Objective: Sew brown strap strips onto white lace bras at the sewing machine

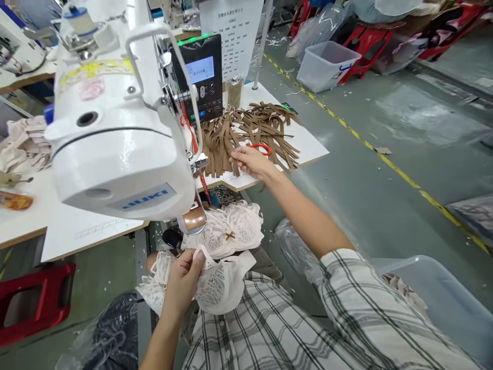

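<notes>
My left hand (184, 277) pinches the edge of a white lace bra (219, 285) above my lap, thumb on top. More white lace bra cups (239, 226) with a small brown bow lie just beyond, below the sewing machine's needle area. My right hand (252, 162) reaches to the tabletop, its fingers closed at the near ends of the brown straps (219, 149) and apparently gripping one. Red-handled scissors (262, 149) lie among the straps beside that hand; their blades are mostly hidden.
A white sewing machine (123, 149) fills the left, with a control panel (204, 77) behind it. A printed sheet (233, 38) stands at the back. Plastic bins (325, 64) sit on the floor, one close at my right. A red stool (38, 303) is lower left.
</notes>
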Tool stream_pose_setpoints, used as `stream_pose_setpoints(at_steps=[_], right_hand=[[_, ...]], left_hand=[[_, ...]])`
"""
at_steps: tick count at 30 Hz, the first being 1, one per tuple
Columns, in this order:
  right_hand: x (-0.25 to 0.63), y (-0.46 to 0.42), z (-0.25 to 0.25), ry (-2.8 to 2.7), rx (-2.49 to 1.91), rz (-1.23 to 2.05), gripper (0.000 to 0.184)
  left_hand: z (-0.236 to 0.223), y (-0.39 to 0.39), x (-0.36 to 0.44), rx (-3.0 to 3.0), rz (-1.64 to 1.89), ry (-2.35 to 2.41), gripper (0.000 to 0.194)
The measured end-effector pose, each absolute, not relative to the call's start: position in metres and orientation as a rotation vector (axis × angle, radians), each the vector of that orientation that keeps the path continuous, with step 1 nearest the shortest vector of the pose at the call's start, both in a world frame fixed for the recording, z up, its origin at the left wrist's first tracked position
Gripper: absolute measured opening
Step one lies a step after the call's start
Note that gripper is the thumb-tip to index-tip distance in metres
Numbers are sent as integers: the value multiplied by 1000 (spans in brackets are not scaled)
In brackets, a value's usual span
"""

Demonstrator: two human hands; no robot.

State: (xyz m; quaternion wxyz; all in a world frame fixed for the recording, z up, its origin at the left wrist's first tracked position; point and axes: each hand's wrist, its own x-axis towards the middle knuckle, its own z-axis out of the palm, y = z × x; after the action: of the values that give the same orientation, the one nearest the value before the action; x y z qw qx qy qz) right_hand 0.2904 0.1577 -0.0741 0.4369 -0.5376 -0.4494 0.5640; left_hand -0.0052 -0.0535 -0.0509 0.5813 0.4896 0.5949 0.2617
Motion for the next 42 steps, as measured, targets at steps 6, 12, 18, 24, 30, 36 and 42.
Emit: stream_pose_setpoints(at_steps=[6,12,18,24,30,36,42], right_hand=[[271,65,-106,-742,-993,1926,21],[236,9,-124,-582,-748,2106,35],[216,-16,-98,-976,-396,2103,17],[193,-30,-104,-625,-427,2233,33],[171,-43,-95,-525,-779,2380,50],[189,-12,-81,-670,-1026,1875,28],[202,-7,-61,-1208,-853,1922,18]], left_hand=[[-50,-51,1,1136,582,1357,49],[-48,-48,3,1112,607,1331,44],[-46,-42,-2,1131,356,1113,46],[-43,-44,-4,1081,446,1106,50],[-28,-51,4,1443,533,1361,36],[-26,-48,0,1450,558,1400,40],[-25,-43,0,1536,590,1434,44]])
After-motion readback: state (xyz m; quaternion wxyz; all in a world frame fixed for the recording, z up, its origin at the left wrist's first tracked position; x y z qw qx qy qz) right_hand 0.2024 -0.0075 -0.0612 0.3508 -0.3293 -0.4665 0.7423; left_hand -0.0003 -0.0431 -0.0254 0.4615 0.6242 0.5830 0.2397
